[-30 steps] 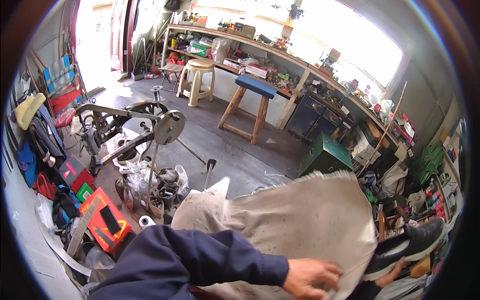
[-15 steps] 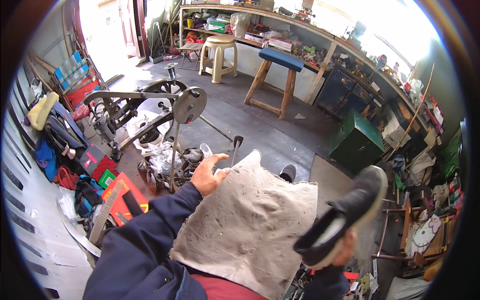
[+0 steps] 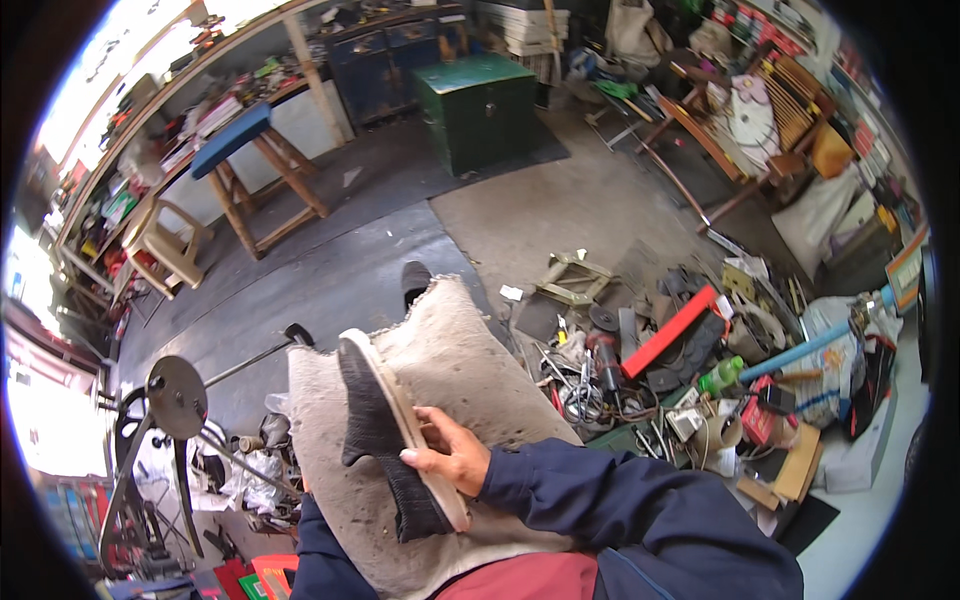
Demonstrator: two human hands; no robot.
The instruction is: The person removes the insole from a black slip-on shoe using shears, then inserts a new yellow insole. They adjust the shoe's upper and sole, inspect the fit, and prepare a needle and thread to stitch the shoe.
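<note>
The low-cut shoe of black fabric with a pale sole (image 3: pixel 368 405) lies tipped on its side on my lap, toe away from me, upper facing left. My right hand (image 3: pixel 450 450) is partly closed on it, thumb and fingers at the sole's edge. I judge it light, with a soft upper that gives when squeezed and a firmer, bendable sole; nothing about it looks fragile or slippery. The sole's rim seems the surest hold, the heel my 2nd choice. Beneath spreads a stained beige cloth with frayed edges (image 3: pixel 490 375). It seems to hide my left hand, so I can't tell whether that is open or gripping anything. Beyond, a dark metal machine with a round wheel (image 3: pixel 178 398) stands left; 1 long red bar (image 3: pixel 668 332) lies right, among tools.
</note>
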